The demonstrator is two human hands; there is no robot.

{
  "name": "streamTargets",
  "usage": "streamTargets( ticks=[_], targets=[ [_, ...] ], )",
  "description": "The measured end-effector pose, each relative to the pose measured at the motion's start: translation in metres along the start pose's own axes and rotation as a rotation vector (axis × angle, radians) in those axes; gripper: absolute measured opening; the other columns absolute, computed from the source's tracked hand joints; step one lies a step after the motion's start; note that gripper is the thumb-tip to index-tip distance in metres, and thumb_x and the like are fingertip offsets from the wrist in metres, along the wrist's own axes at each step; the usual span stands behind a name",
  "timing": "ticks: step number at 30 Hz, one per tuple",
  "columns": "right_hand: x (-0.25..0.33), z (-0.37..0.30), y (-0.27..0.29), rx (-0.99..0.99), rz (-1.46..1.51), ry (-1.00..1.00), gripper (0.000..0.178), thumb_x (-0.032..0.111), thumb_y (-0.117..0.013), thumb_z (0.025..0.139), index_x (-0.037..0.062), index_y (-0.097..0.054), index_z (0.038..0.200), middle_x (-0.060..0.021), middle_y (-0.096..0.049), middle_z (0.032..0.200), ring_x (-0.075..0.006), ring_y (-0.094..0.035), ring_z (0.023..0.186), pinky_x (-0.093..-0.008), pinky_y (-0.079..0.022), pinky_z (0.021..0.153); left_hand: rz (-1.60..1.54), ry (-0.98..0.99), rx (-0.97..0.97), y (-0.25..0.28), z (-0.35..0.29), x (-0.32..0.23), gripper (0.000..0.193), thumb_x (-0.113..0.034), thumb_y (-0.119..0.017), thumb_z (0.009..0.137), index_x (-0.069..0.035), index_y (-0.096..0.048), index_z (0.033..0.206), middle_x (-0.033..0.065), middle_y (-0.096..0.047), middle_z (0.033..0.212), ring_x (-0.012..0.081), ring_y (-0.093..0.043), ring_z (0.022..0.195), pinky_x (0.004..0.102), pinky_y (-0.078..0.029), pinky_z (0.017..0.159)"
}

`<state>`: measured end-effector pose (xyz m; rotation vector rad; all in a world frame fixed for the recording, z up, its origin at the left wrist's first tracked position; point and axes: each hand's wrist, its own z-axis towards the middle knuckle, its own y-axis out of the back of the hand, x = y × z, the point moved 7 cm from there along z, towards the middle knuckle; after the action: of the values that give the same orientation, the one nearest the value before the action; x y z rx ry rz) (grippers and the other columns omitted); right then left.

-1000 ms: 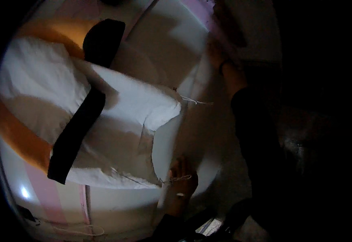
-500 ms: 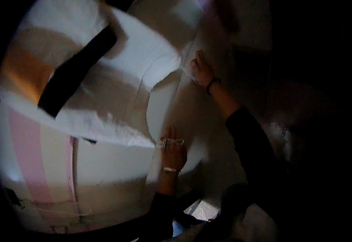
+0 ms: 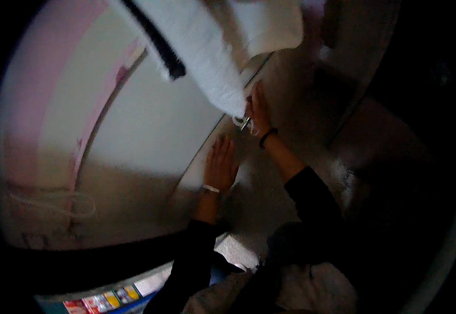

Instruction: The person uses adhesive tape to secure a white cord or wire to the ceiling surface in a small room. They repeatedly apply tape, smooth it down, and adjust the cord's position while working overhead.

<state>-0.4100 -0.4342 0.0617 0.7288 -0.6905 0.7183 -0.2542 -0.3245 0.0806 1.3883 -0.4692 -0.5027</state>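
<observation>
A white, fluffy piece of cloth [image 3: 207,57] with a black band [image 3: 157,42] across it extends from the upper edge and narrows to a corner. At that corner is my right hand [image 3: 262,112], its thumb side pressed against the cloth and its fingers pointing away from me. A white cord loop [image 3: 238,121] and a short, thin metal piece [image 3: 246,124] stick out beside the thumb; the exact grip is hard to see. My left hand [image 3: 220,163] lies flat near the table's edge, fingers stretched and holding nothing, apart from the cloth.
The pale table [image 3: 139,120] has pink and cream stripes [image 3: 55,94] at its left. A loop of pale cord [image 3: 79,204] lies there. Colourful small packages [image 3: 107,301] sit at the lower left. The right side is very dark.
The cloth has swung up and to the right, and its other side now faces me. My left hand has let go of the white cord and moved slightly up. My right hand has moved slightly down.
</observation>
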Motion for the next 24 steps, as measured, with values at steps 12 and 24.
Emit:
streamTargets(
  ticks=[12, 24],
  targets=[
    [0.090, -0.106, -0.017, 0.378, 0.087, 0.193, 0.066, 0.014, -0.050, 0.084, -0.0021, -0.018, 0.139, -0.0294, -0.010, 0.147, -0.0452, -0.018, 0.134, -0.0490, -0.020, 0.108, -0.074, 0.351, -0.056, -0.025, -0.070, 0.001, 0.066, -0.027, -0.056, 0.086, -0.007, -0.028, 0.142, 0.0083, -0.024, 0.149, 0.0269, -0.021, 0.138, 0.0461, -0.018, 0.111],
    [0.143, -0.171, -0.037, 0.542, 0.225, 0.399, 0.048, 0.020, -0.057, 0.082, 0.0001, -0.045, 0.124, -0.0247, -0.037, 0.134, -0.0420, -0.037, 0.123, -0.0485, -0.033, 0.100, -0.449, 0.700, -0.350, -0.069, -0.179, 0.023, 0.049, -0.014, -0.053, 0.087, -0.003, -0.040, 0.133, 0.0184, -0.038, 0.139, 0.0366, -0.030, 0.132, 0.0456, -0.026, 0.107]
  ],
)
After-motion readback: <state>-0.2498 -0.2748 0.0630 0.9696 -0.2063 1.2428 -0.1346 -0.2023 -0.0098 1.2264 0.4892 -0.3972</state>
